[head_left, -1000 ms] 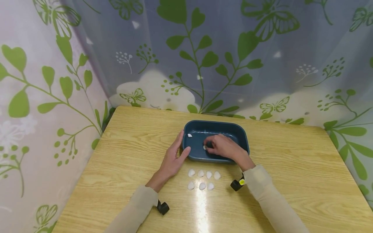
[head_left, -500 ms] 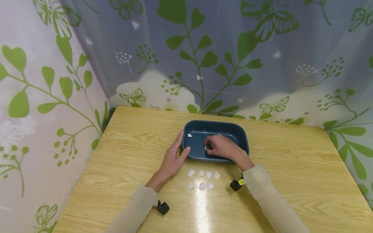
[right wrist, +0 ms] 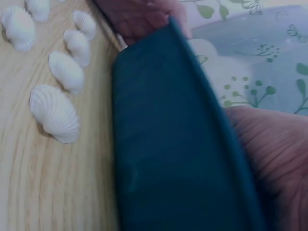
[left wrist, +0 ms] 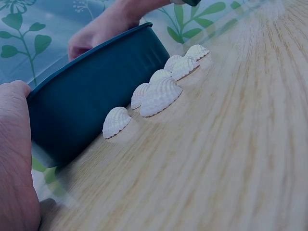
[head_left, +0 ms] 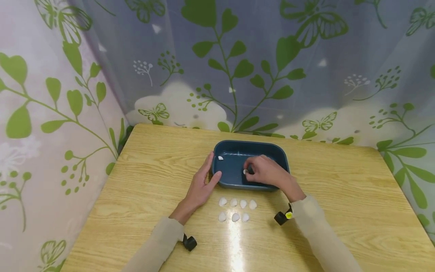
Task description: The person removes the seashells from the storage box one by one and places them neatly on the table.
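A dark blue rectangular basin stands on the wooden table. Inside it, my right hand pinches a small pale seashell between thumb and fingertips. Another white seashell lies near the basin's left end. My left hand rests against that end, fingers stretched along the outside and thumb at the near corner. In front of the basin, white ribbed seashells lie in two rows. The left wrist view shows these table seashells beside the basin wall. From the right wrist camera, the basin hides my right fingertips.
The wooden table extends on both sides of the basin. Behind it hangs a curtain printed with green leaves and butterflies, and a similar one covers the left side. Light glares on the tabletop below the shell rows.
My right hand has shifted slightly right inside the basin, carrying the pinched seashell with it. My left hand keeps its place at the basin's left end, and the shell rows look the same.
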Available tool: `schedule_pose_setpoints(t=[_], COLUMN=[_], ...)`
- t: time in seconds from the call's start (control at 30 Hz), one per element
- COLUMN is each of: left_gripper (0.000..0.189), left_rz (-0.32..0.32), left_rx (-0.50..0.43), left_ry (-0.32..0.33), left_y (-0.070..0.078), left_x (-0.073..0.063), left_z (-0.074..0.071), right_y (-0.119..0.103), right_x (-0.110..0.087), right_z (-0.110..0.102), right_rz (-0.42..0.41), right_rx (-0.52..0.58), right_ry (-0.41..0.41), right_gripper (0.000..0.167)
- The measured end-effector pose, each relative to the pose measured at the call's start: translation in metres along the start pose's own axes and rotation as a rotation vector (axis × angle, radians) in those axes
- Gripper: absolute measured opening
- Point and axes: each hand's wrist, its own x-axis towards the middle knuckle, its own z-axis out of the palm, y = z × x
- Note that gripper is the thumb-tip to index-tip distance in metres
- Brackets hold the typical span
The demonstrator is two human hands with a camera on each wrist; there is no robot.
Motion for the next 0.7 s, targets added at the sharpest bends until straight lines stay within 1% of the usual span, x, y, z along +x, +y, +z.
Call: schedule_pose_setpoints(t=[0.07, 0.13, 0.33, 0.5, 0.6, 0.7], left_gripper=[0.067, 0.067, 0.067, 0.067, 0.067, 0.067], left_rz=[0.004, 0.007, 0.009, 0.013, 0.011, 0.010], left_rx=[0.002, 0.004, -0.002, 0.005, 0.011, 0.014], left_ry=[0.001, 0.003, -0.002, -0.004, -0.002, 0.001], left_y=[0.009, 0.013, 0.014, 0.015, 0.012, 0.000], left_x=[-0.001, -0.002, -0.002, -0.002, -0.002, -0.001], left_z=[-0.002, -0.003, -0.003, -0.003, -0.003, 0.001], right_y=[-0.005, -0.009, -0.020, -0.030, -0.037, -0.043], right_x=[-0.006, -0.012, -0.039, -0.066, -0.080, -0.092], right_z=[-0.005, -0.009, -0.018, -0.019, -0.014, -0.007], right_rz=[-0.004, -0.011, -0.032, -0.037, -0.045, -0.038], right_rx=[-0.015, -0.022, -0.024, -0.023, -0.032, -0.051], right_ry=[0.021, 0.044, 0.128, 0.183, 0.202, 0.209], right_gripper=[0.014, 0.013, 0.011, 0.012, 0.011, 0.010])
